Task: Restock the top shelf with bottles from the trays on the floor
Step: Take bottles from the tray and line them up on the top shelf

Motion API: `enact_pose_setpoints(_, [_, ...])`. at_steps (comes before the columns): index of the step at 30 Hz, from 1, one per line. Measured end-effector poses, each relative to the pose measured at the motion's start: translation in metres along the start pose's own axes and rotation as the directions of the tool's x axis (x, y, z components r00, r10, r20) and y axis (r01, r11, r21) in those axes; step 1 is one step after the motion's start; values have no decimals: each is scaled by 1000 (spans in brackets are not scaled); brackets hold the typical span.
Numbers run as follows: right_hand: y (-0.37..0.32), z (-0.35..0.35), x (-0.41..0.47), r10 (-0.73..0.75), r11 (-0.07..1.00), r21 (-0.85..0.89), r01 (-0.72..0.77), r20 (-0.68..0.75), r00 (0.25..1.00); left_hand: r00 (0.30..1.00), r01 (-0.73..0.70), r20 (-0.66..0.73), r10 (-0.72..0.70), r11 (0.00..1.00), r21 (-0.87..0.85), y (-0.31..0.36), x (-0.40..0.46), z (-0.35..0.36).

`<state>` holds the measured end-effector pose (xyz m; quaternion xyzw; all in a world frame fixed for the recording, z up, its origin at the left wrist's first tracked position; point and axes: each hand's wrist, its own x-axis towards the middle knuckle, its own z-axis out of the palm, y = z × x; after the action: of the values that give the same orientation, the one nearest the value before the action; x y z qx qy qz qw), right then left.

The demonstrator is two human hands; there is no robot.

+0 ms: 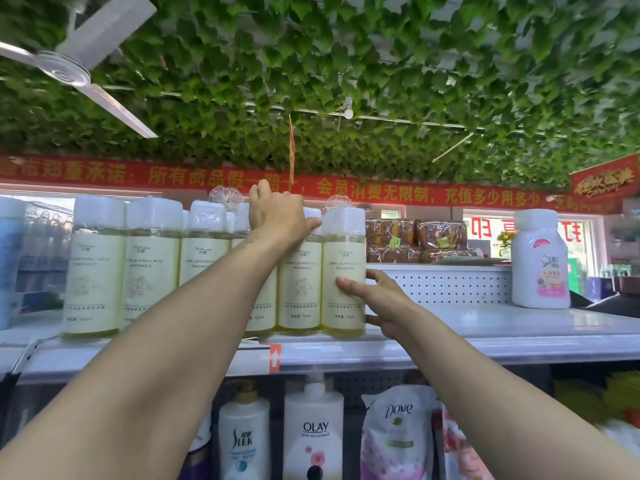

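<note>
A squat white jug with a pink label (539,259) stands well right on the white metal top shelf (485,327). The tall yellow-filled clear bottle with a white cap (343,271) stands upright at the row's right end, the right hand (381,299) clasping its side. The left hand (277,213) grips caps farther left.

Both forearms are bare and extended upward and forward from the lower corners of the view. The left hand (278,211) is raised highest, wrist bent, palm laid over the caps of the bottles (299,282), fingers spread and curled over their far side, thumb pointing right along a cap. The right hand (375,299) sits lower, wrist straight, thumb pressed on the front of the end bottle (343,271), fingers wrapped round its right side near the shelf (485,344) front edge.
</note>
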<state>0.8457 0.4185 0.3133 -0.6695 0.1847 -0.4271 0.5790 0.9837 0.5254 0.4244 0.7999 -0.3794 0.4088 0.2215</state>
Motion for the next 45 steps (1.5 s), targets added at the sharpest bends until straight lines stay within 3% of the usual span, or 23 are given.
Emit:
enact_pose_setpoints(6, [0,-4,0,3,1000,-19,-2,30,1000,1000,-21,7,22,997,-75,2,9,-15])
enact_pose_setpoints(13, [0,-7,-1,7,999,-33,-5,46,999,996,0,83,36,917,-399,-15,6,-18])
enact_pose_setpoints(22, [1,-5,0,17,998,-53,-15,38,999,997,-24,58,58,884,-468,-22,4,-17])
enact_pose_setpoints(27, [0,-1,-2,35,998,-54,-34,23,999,997,-3,69,30,933,-361,-19,-2,-20])
enact_pose_setpoints(32, [0,8,-7,32,995,-89,-35,-33,999,990,-79,98,98,979,-186,-23,-5,1])
enact_pose_setpoints(45, [-3,30,-26,16,976,-207,-64,-225,974,972,-228,26,232,968,-104,-41,-47,16])
